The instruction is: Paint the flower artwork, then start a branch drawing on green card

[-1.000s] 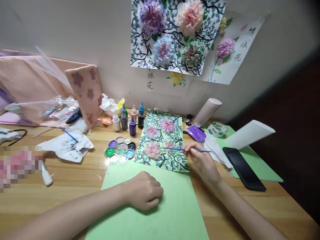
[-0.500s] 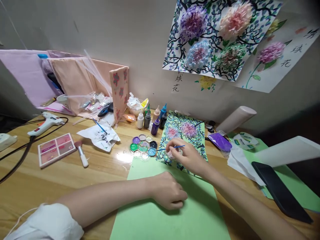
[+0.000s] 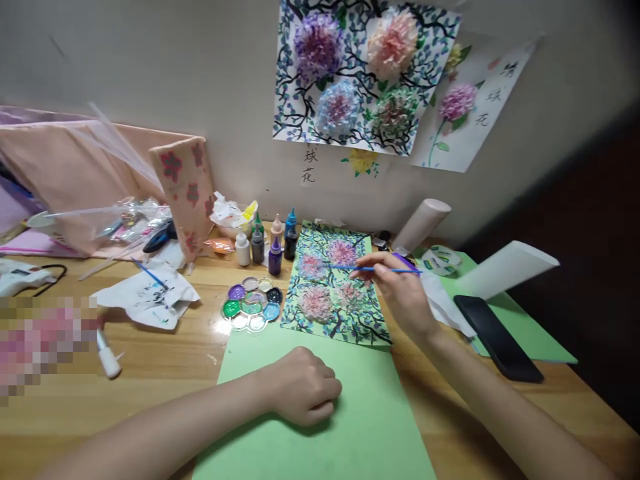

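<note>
Paper (image 3: 370, 417), green, lies nearest you; your left hand (image 3: 303, 387) rests on it, fingers curled together in a loose fist, perhaps to hold it flat. At two o'clock from that fist, your right hand (image 3: 406, 293) clamps its fingertips on the brush (image 3: 343, 268) midway, probably for fine control. Between twelve and one lies the painting (image 3: 333, 287), the brush's tip at its flowers (image 3: 313, 266), contact hard to tell. The palette (image 3: 257, 323) sits at eleven, just beside it, seemingly for short reaches, bottles (image 3: 275, 259) behind. Farthest, at twelve, a picture (image 3: 367, 73) hangs.
</note>
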`<action>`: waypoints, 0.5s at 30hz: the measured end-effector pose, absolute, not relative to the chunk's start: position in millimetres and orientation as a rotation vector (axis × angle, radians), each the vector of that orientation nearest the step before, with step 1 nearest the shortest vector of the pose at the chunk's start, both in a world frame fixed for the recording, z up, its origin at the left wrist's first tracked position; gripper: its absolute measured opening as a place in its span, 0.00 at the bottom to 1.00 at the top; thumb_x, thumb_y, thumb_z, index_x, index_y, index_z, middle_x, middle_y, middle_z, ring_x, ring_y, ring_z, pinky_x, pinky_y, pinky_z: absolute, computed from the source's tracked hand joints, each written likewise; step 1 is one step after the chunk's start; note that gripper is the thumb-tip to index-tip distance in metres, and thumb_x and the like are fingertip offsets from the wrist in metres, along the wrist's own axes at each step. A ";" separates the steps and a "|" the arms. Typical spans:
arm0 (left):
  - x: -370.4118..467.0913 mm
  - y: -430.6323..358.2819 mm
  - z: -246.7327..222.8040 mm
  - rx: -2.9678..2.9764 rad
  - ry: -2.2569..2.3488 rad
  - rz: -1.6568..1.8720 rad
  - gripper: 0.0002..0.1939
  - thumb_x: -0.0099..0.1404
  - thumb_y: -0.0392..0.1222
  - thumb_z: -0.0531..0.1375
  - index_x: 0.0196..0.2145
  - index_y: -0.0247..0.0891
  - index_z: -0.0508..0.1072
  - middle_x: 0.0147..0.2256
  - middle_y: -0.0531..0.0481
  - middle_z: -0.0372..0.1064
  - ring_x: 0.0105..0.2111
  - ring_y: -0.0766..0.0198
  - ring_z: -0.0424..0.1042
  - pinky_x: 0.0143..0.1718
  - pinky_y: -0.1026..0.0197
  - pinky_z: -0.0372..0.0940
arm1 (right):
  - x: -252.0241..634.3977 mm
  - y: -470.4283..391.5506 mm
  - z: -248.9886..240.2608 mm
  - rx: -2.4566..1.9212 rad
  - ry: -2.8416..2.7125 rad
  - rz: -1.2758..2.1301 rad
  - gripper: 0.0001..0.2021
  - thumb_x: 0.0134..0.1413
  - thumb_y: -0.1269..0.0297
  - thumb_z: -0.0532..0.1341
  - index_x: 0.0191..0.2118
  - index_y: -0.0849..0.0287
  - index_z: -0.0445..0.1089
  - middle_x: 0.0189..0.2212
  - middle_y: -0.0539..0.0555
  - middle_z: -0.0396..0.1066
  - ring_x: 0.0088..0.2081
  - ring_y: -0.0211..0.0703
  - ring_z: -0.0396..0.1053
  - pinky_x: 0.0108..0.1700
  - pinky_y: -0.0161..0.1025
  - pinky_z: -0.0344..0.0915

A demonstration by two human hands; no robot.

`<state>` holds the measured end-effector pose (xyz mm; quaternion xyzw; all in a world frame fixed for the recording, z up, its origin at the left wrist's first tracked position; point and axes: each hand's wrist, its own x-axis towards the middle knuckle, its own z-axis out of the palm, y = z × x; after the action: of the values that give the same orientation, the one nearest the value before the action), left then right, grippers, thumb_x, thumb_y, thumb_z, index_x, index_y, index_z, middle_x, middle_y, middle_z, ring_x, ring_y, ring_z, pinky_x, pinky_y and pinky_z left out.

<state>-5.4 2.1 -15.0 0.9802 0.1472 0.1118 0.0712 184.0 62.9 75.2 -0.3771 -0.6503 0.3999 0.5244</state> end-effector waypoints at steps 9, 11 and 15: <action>-5.5 3.4 -6.8 2.918 0.452 0.324 0.07 0.54 0.33 0.50 0.22 0.39 0.53 0.20 0.53 0.61 0.18 0.66 0.61 0.20 0.61 0.52 | 301.2 63.4 -1.5 -1.177 -1.099 0.692 0.09 0.50 0.60 0.61 0.36 0.57 0.66 0.28 0.50 0.69 0.29 0.37 0.66 0.33 0.36 0.63; -5.1 3.5 -6.2 2.899 0.452 0.326 0.07 0.54 0.33 0.49 0.22 0.39 0.53 0.20 0.53 0.61 0.18 0.65 0.59 0.20 0.60 0.50 | 304.5 58.9 -13.8 -1.170 -1.104 0.645 0.08 0.52 0.60 0.60 0.36 0.57 0.65 0.28 0.50 0.68 0.30 0.38 0.66 0.33 0.36 0.63; -4.1 4.0 -6.0 2.857 0.451 0.339 0.06 0.55 0.33 0.47 0.22 0.40 0.52 0.20 0.53 0.60 0.18 0.64 0.56 0.20 0.60 0.48 | 298.1 48.1 -19.6 -1.135 -1.241 0.536 0.05 0.59 0.62 0.53 0.38 0.55 0.62 0.30 0.51 0.67 0.33 0.39 0.67 0.35 0.38 0.63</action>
<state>-4.1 4.0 -6.0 0.9746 0.1540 0.1157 0.1145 298.1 48.1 -19.6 -0.4965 -0.5430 0.2345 0.6353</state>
